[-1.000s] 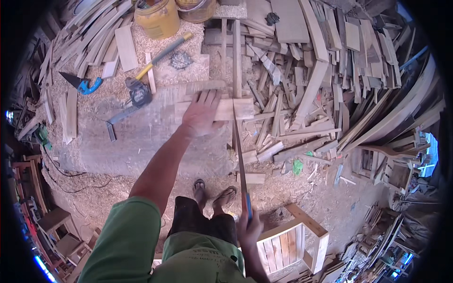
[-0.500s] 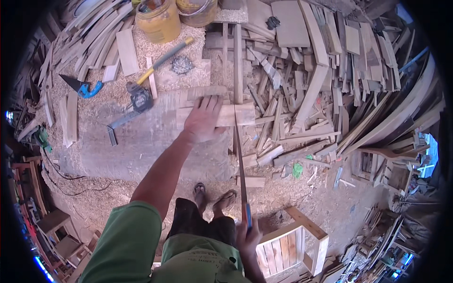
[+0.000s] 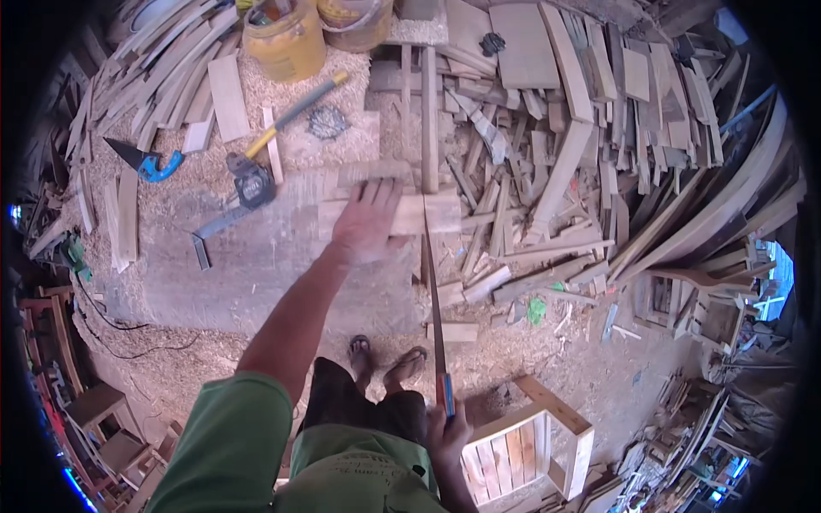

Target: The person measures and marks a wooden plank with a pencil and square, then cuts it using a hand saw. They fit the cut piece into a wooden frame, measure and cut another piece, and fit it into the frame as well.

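Note:
My left hand (image 3: 369,221) lies flat on a pale wooden board (image 3: 443,211), fingers stretched out and pointing away from me. The board rests across the right part of the worn work surface. My right hand (image 3: 448,433), low in the view and right of my legs, is closed around the blue handle of a handsaw (image 3: 437,321). From there the long, narrow blade runs up and away. It crosses the board just right of my left hand, near the board's right end. Whether the blade has cut into the wood I cannot tell.
On the worn work surface (image 3: 256,291) lie a try square (image 3: 214,224), a tape measure (image 3: 251,181), a yellow-and-grey hammer (image 3: 295,114) and a blue-handled saw (image 3: 145,162). Yellow buckets (image 3: 285,47) stand behind. Scrap wood (image 3: 496,205) piles up right; a slatted wooden frame (image 3: 513,419) stands near.
The whole view has shifted very slightly. My left hand stays on the board, and the saw in my right hand holds nearly the same place across it.

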A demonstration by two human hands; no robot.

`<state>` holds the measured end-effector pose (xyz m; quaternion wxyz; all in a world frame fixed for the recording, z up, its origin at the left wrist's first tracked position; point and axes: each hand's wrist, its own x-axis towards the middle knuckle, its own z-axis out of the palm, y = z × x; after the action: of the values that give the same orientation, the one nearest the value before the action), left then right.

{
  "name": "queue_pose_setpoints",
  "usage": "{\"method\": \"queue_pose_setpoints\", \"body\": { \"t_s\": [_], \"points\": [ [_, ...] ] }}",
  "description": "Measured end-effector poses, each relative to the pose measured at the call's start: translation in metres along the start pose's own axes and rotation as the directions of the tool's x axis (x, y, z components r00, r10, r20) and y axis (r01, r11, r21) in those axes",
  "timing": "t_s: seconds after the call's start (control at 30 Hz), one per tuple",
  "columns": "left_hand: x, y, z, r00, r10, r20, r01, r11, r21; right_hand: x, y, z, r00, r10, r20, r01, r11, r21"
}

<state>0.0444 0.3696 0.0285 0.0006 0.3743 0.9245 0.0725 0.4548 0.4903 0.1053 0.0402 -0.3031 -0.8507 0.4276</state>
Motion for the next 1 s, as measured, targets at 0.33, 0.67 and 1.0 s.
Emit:
{"method": "queue_pose_setpoints", "body": {
  "t_s": [0.33, 0.67, 1.0],
  "points": [
    [-0.007, -0.004, 0.003, 0.999, -0.001, -0.032, -0.002, 0.997, -0.075, 0.143, -0.058, 0.052, 0.998, 0.012, 0.055, -0.016, 0.998, 0.063],
    [0.008, 0.008, -0.002, 0.999, 0.04, 0.016, -0.04, 0.999, -0.017, 0.197, -0.073, 0.066, 0.999, -0.041, -0.007, 0.041, 0.999, 0.026],
    [0.003, 0.003, -0.006, 0.999, 0.003, 0.039, -0.003, 1.0, -0.001, 0.007, -0.007, 0.017, 0.999, 0.039, -0.028, -0.036, 0.994, 0.102]
  ]
}}
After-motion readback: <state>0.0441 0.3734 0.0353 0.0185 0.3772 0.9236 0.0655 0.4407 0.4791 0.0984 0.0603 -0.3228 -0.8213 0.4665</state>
